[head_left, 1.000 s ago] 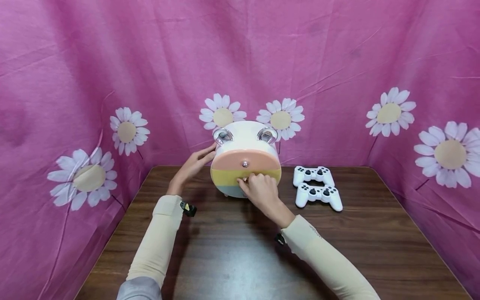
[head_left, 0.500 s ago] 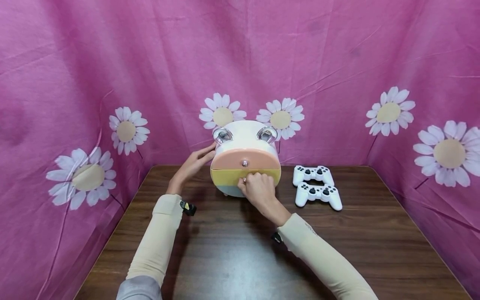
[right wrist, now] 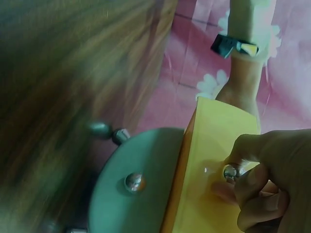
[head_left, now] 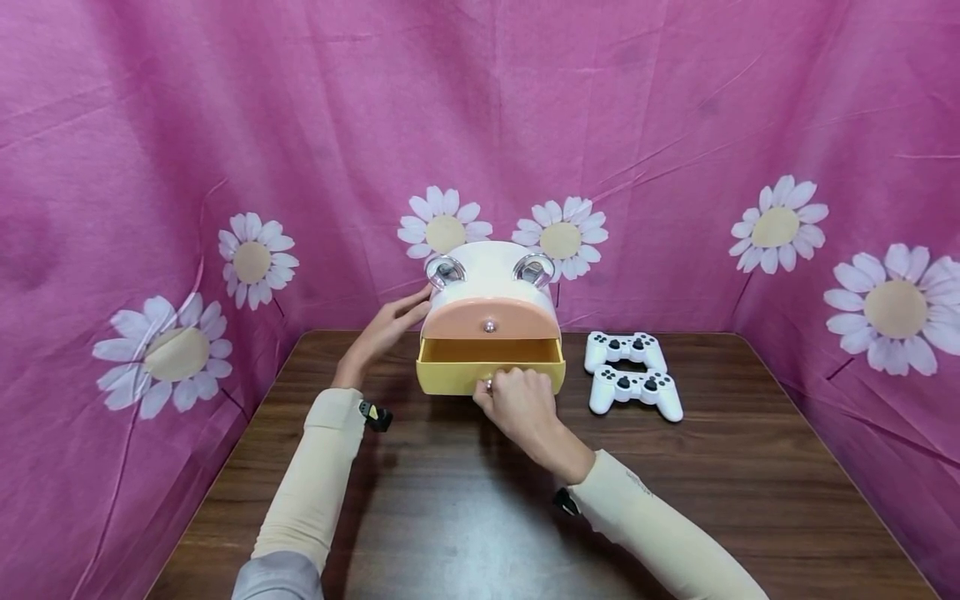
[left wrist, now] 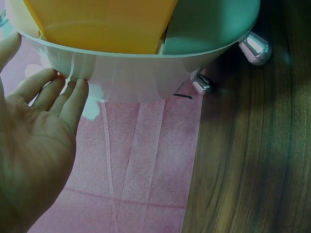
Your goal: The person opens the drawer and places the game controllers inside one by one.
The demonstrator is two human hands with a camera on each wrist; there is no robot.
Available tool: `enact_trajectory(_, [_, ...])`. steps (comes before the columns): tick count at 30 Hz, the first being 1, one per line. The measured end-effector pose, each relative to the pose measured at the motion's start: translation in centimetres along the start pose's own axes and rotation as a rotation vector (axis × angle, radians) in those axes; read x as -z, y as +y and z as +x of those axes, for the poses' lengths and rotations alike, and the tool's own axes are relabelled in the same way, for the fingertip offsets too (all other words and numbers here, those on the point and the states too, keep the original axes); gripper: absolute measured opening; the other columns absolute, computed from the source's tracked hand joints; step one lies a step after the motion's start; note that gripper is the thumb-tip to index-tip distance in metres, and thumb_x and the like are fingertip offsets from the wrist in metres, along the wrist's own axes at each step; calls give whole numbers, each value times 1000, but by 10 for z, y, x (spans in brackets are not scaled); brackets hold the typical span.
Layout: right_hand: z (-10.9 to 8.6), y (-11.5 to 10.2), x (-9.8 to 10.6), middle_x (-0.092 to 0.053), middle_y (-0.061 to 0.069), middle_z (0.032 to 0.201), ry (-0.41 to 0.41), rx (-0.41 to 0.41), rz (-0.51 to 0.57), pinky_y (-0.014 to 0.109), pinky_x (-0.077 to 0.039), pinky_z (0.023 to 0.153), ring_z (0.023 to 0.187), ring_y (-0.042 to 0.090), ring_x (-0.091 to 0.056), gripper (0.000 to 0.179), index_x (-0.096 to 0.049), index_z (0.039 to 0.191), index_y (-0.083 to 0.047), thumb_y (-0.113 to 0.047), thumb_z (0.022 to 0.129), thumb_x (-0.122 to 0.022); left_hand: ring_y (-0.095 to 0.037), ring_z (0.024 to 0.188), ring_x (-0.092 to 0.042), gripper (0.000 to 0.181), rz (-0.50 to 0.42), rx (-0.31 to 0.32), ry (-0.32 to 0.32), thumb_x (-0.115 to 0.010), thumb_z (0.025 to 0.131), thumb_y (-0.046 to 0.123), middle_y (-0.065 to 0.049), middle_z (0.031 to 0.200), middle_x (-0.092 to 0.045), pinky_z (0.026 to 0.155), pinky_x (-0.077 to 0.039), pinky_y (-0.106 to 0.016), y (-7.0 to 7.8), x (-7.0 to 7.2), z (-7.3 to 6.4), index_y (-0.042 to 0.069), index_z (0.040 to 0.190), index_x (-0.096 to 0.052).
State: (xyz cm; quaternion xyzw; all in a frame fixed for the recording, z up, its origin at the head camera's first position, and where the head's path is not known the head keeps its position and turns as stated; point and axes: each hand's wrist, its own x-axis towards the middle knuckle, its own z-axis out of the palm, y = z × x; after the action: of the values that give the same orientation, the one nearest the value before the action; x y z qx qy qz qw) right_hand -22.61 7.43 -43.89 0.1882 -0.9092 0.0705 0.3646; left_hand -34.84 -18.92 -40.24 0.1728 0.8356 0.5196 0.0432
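Observation:
A small rounded drawer box (head_left: 491, 271) with two silver ring-shaped eyes stands at the back middle of the table. Its yellow middle drawer (head_left: 450, 379) is pulled partway out, and the part of its inside that shows holds nothing. My right hand (head_left: 521, 408) pinches the drawer's silver knob (right wrist: 230, 172) between thumb and curled fingers. My left hand (head_left: 384, 333) rests its fairly straight fingertips on the box's left side wall, as the left wrist view shows. Above the yellow drawer, the orange top drawer (head_left: 465, 320) is closed. The green bottom drawer (right wrist: 141, 165) is closed too.
Two white game controllers (head_left: 637, 385) lie to the right of the box, one in front of the other. Pink cloth (head_left: 645, 125) with daisies hangs behind and beside the wooden table (head_left: 450, 517). Silver feet (left wrist: 255, 48) carry the box.
The yellow drawer was closed and has slid out toward me, with my right hand drawing back on its knob. My left hand has stayed at the box's side.

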Motion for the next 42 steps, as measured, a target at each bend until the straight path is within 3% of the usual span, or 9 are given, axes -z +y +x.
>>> enact_trajectory(8, [-19,-12,17,-38,-4,44,46,52,-18,37,-30,30,36,22,-42,53,-40,49,-20,-30,84,-79,-24,164,-26,58,-12,39,-18,-57,110,44,5,172,-37,135,-21,-55,12,1,-2,30,164,-42])
enact_trajectory(18, [-36,-19,33,-24,-9,49,50,88,-26,30,-21,32,37,15,-32,57,-35,51,-22,-33,83,-81,-19,162,-28,59,-7,-13,10,-59,105,60,15,169,-41,134,-24,-55,-1,-1,0,42,160,-46])
enact_trajectory(26, [-46,-24,42,-29,-8,44,78,110,-26,30,-20,31,34,17,-36,55,-36,51,-21,-32,79,-82,-26,164,-24,59,-9,17,-30,-56,111,42,0,173,-35,135,-23,-54,25,0,-10,24,165,-40])
enact_trajectory(33, [-50,-26,46,-23,-10,47,99,131,-21,26,-13,35,34,13,-32,56,-35,51,-22,-32,79,-82,-20,164,-23,59,-24,12,-11,-57,109,51,11,172,-36,135,-20,-54,4,-1,0,35,163,-42])
enact_trajectory(37, [-51,-26,48,-24,-10,45,100,129,-21,27,-14,34,34,14,-33,56,-37,51,-21,-33,80,-83,-20,164,-26,60,-22,-10,0,-58,106,57,13,171,-38,134,-23,-55,-1,-1,1,38,162,-44])
enact_trajectory(42, [-49,-22,54,-33,-9,44,19,112,-1,29,-21,33,35,16,-37,56,-44,52,-21,-42,84,-84,-21,163,-27,61,-9,-19,4,-58,105,60,13,171,-39,134,-23,-56,-2,-1,0,40,161,-44])
